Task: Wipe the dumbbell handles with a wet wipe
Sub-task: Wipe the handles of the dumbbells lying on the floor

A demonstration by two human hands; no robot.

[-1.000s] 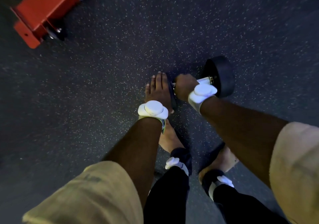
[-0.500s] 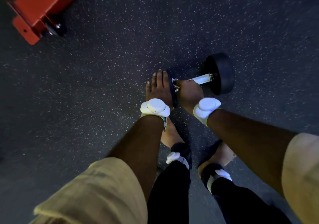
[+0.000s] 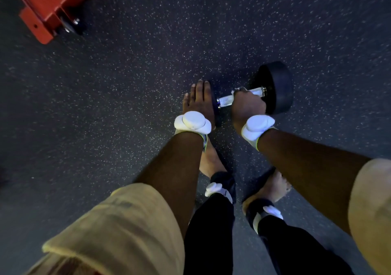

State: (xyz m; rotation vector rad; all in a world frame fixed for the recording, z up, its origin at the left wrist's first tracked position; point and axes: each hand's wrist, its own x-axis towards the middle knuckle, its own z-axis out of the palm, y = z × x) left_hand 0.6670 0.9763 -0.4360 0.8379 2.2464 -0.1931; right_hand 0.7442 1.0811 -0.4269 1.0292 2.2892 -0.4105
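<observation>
A black dumbbell (image 3: 277, 86) with a shiny knurled metal handle (image 3: 226, 100) lies on the speckled dark floor. My left hand (image 3: 197, 101) rests flat, fingers together, on the dumbbell's near weight head, which it mostly hides. My right hand (image 3: 247, 105) is closed around the middle of the handle, with a white wet wipe (image 3: 238, 90) showing at its top edge. Bare handle shows on both sides of the fist. Both wrists wear white puck-shaped bands.
A red metal equipment base (image 3: 48, 5) with bolts and a small wheel stands at the top left. My two feet in dark sandals (image 3: 222, 181) are just below the hands. Speckled rubber floor (image 3: 127, 84) surrounds everything.
My right hand slid along the handle, first toward the near weight head, then back toward the far one. The left hand stayed on the near head.
</observation>
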